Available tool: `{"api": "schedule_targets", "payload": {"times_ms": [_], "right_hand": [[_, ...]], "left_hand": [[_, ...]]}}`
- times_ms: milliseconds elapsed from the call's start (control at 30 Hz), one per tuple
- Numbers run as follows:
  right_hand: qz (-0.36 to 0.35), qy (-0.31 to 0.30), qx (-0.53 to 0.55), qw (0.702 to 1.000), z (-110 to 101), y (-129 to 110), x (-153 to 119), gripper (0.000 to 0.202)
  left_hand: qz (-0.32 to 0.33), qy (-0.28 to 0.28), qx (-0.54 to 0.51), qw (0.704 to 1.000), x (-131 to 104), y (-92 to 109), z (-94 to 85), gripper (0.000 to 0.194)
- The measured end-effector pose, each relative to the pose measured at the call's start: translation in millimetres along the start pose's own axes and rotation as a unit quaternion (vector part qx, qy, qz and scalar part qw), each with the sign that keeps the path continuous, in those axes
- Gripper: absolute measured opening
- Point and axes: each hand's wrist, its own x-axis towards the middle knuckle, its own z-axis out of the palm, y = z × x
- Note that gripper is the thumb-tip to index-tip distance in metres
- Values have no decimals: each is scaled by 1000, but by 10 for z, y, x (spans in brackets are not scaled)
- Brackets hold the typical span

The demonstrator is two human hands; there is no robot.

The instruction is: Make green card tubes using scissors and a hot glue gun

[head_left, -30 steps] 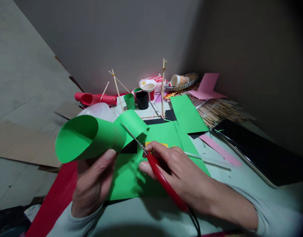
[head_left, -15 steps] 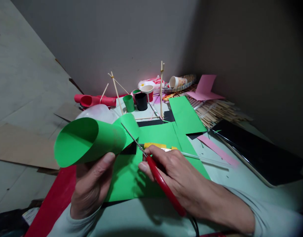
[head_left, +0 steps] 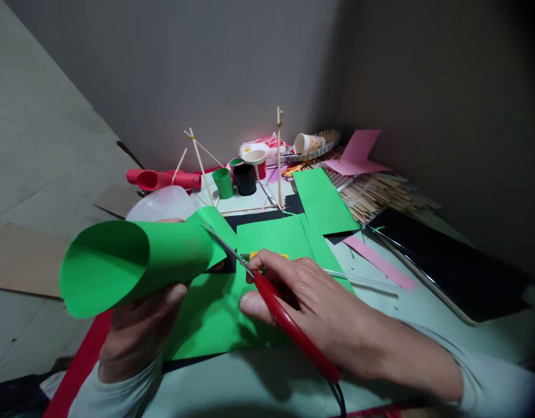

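My left hand (head_left: 141, 325) holds a rolled green paper tube (head_left: 176, 249) from below, its wide slanted opening facing left. A green flap (head_left: 221, 229) sticks out from the tube's right end. My right hand (head_left: 293, 290) is closed round red-handled scissors (head_left: 280, 313); their metal blades reach up and left to the flap at the tube's right end. Whether the blades are parted is too small to tell. Beneath both hands lie green paper sheets (head_left: 206, 325) on the pale table (head_left: 219, 383).
Behind stand a stick frame (head_left: 279, 157), a green cup (head_left: 223, 183), a black cup (head_left: 244, 179) and red tubes (head_left: 163, 180). A black tablet-like slab (head_left: 445, 261), a pink strip (head_left: 380, 261) and a pile of sticks (head_left: 380, 197) lie right.
My left hand and the green tube have moved left and slightly down. The scissors' blades have shifted a little left, still by the tube's right end. The view has shifted slightly.
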Motion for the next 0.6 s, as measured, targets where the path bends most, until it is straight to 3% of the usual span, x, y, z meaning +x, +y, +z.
{"api": "schedule_targets", "payload": {"times_ms": [133, 300, 600], "right_hand": [[-13, 8, -1, 1000, -20, -25, -26, 39], [-20, 19, -50, 998, -35, -46, -45, 40], [-46, 10, -75, 996, -123, -5, -54, 38]], "left_hand": [[3, -34, 21, 999, 75, -17, -79, 55], [67, 3, 62, 996, 118, 35, -123, 56], [38, -27, 111, 993, 261, 225, -154, 57]]}}
